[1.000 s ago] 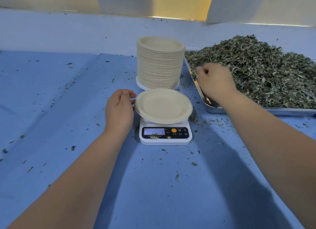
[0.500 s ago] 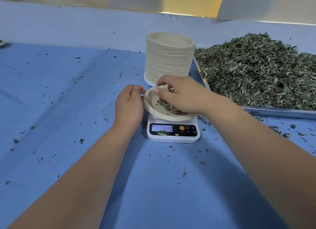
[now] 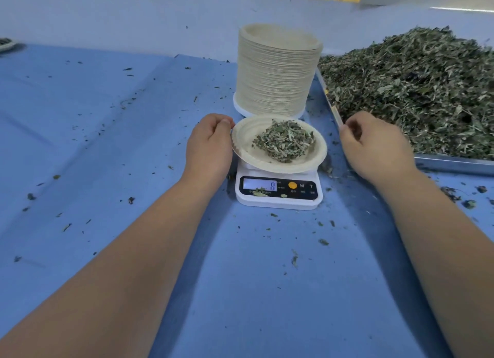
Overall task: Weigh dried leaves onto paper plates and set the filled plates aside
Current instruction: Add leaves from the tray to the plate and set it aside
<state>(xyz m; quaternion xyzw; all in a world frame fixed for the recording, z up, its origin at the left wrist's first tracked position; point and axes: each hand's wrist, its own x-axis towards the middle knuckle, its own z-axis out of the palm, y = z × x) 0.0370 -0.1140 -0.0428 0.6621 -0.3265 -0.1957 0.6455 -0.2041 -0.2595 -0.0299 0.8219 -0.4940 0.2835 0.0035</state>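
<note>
Left hand (image 3: 209, 143) sits at the left edge of the paper plate (image 3: 246, 154), fingers curled in, with the thumb and fingertips pinching the rim. That plate rests on top of the scale (image 3: 278, 194), in the middle of the scene, and it overhangs the platform on both sides. A small heap of dried leaves (image 3: 284, 141) lies in the plate's hollow, a little right of its middle and clear of the pinched rim.

Right hand (image 3: 374, 146) hangs to the right of the plate without touching it, close to the near left corner of the tray (image 3: 454, 162). Its fingers are loosely curled toward the tray's edge. It is smeared by motion, so I cannot tell whether anything is caught between the fingers.

The scale is white with a dark front panel that has a lit display, an orange button and two more keys. A few leaf bits lie on that panel.

Just beyond the scale stands a tall stack of plates (image 3: 278, 68), upright, its near foot almost touching the far rim of the filled plate. To the right, the metal tray carries a big pile of leaves (image 3: 414, 90) that rises well above its rim.

Everything stands on a blue tabletop (image 3: 107, 133), and leaf crumbs (image 3: 323, 242) are scattered over it, thickest around the scale and beside the tray's near edge. Both forearms reach in from the near side.
</note>
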